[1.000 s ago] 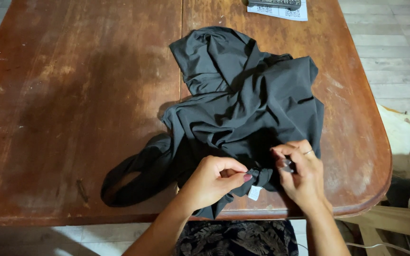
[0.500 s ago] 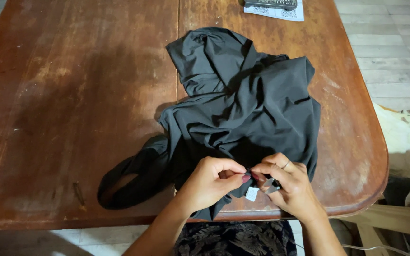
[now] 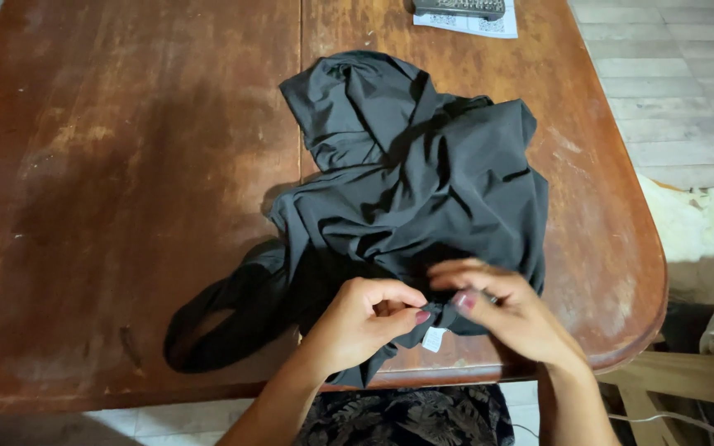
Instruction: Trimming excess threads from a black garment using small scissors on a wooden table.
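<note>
Black, crumpled stretchy garment (image 3: 411, 198) lies on the worn wooden table (image 3: 126, 165). I pinch its near hem, by the white tag (image 3: 434, 339), with left hand (image 3: 361, 322) and right hand (image 3: 510, 310); best keeping both grips close and taut.
</note>
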